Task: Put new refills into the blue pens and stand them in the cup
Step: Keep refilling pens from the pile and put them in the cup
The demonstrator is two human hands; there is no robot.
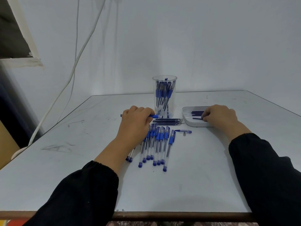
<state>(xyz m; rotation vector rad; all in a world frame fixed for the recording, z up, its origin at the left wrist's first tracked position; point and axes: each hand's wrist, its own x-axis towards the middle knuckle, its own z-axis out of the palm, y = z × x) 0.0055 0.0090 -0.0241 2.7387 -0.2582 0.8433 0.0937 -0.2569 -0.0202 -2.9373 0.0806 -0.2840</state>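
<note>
My left hand (136,119) grips a blue pen barrel (155,116) that lies level, its open end pointing right toward the cup. My right hand (219,115) reaches into the white tray (187,119) and pinches a dark blue refill (196,118); more refills (197,113) lie in the tray. The clear cup (164,95) stands behind, holding several blue pens upright. Several blue pens (156,144) lie side by side on the table in front of my left hand. A row of thin refills (167,121) lies between the cup and those pens.
A loose pen cap and metal tip (184,131) lie right of the pen row. White cables (76,62) hang down the wall at the left and run past the table's left edge. The wooden front edge (179,216) of the table is near me.
</note>
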